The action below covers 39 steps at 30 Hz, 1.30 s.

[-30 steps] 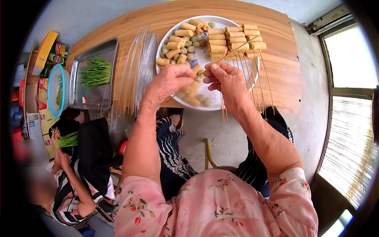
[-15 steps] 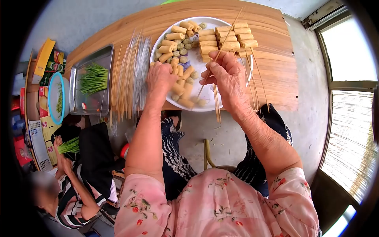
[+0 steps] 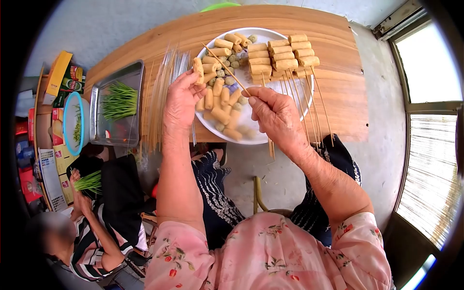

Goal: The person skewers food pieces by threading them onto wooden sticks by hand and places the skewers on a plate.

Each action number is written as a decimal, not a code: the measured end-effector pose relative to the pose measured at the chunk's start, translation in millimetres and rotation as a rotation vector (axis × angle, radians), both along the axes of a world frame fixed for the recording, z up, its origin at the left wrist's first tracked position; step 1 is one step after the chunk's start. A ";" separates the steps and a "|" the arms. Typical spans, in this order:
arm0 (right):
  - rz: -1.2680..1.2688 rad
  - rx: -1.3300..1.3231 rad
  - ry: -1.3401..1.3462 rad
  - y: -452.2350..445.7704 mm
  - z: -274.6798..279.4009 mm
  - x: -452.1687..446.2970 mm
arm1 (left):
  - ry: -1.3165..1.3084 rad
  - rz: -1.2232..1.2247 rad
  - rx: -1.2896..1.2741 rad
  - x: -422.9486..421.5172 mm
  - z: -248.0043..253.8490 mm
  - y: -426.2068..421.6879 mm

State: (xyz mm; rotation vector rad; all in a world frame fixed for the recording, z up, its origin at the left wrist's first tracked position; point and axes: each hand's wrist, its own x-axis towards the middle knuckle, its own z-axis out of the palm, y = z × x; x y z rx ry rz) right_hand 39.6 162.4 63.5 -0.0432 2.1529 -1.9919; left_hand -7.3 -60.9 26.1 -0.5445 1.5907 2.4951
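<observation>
My left hand [image 3: 182,99] is closed on a tan tofu-skin roll [image 3: 198,70], held upright above the left rim of the round white tray [image 3: 203,123]. In my right hand [image 3: 275,116], pinched between thumb and fingers, is a thin wooden skewer [image 3: 226,69]. Its tip points up and left, above the roll and apart from it. Loose rolls [image 3: 221,115] and greenish-grey balls [image 3: 231,59] lie on the tray's left side. Filled skewers of rolls [image 3: 285,64] are stacked at the tray's right, their sticks pointing toward me.
Left of the tray lie many bare skewers [image 3: 157,104] and a metal tray [image 3: 111,133] holding green chives [image 3: 120,100]. A blue-rimmed basin [image 3: 65,123] stands farther left. At lower left a seated person [image 3: 92,232] holds chives. A window [image 3: 427,159] is at right.
My left hand has lifted a roll from beside the pile. My right hand has tilted the skewer from upright-right to leftward, bringing its tip near the roll.
</observation>
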 end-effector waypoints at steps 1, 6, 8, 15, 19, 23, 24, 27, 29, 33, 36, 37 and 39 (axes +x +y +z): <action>0.001 0.013 -0.001 -0.2 0.2 -0.7 | 0.005 -0.004 0.053 -0.3 1.6 0.4; 0.018 0.078 -0.013 0.8 3.5 -2.4 | 0.047 -0.053 0.165 -0.6 14.4 10.2; 0.022 0.109 0.025 0.5 2.7 -1.2 | 0.073 -0.038 0.185 -2.1 11.5 7.5; 0.045 0.141 0.025 1.1 -0.6 -2.9 | 0.142 0.063 0.273 -6.8 10.8 10.1; 0.042 0.162 0.072 -0.6 -2.0 -1.1 | 0.156 0.137 0.220 -7.9 14.1 10.4; 0.051 0.176 0.104 0.1 -7.2 0.1 | 0.139 0.194 0.136 -8.4 17.2 9.7; 0.052 0.181 0.114 0.4 -8.0 0.2 | 0.135 0.202 0.119 -8.7 17.4 9.5; 0.075 0.213 0.116 1.2 -8.7 -0.5 | 0.122 0.219 0.123 -9.1 17.5 7.7; 0.103 0.220 0.104 2.0 -9.3 -0.1 | 0.122 0.213 0.120 -8.9 18.0 6.6; 0.112 0.250 0.093 2.1 -9.7 0.2 | 0.128 0.204 0.091 -7.9 18.6 6.9; 0.117 0.255 0.102 2.1 -10.5 0.0 | 0.099 0.207 0.048 -7.5 20.5 7.7; 0.117 0.251 0.103 2.0 -11.5 0.1 | 0.098 0.198 0.034 -7.4 20.6 7.6; 0.118 0.246 0.103 1.9 -13.5 0.5 | 0.096 0.179 0.004 -7.1 20.3 7.5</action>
